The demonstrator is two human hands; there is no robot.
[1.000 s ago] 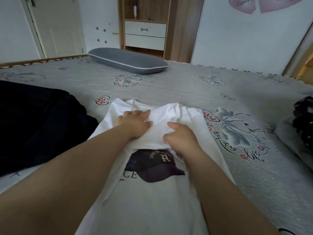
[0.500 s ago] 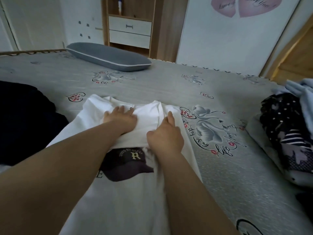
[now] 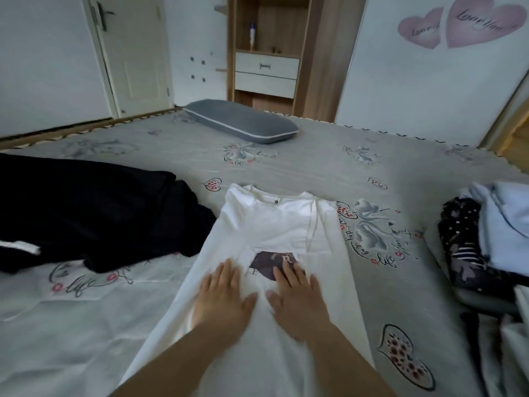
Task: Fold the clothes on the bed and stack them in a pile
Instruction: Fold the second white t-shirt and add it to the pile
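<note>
"life" is written on the bedsheet. My left hand and right hand press flat, fingers spread, on the white T-shirt.

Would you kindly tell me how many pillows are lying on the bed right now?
1. The grey pillow lies at the far edge of the bed, in front of the wooden shelf unit. Another could be hidden out of frame.

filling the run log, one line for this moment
step: smoothing | left hand: flat on white t-shirt | right hand: flat on it | sleeves folded in
</note>
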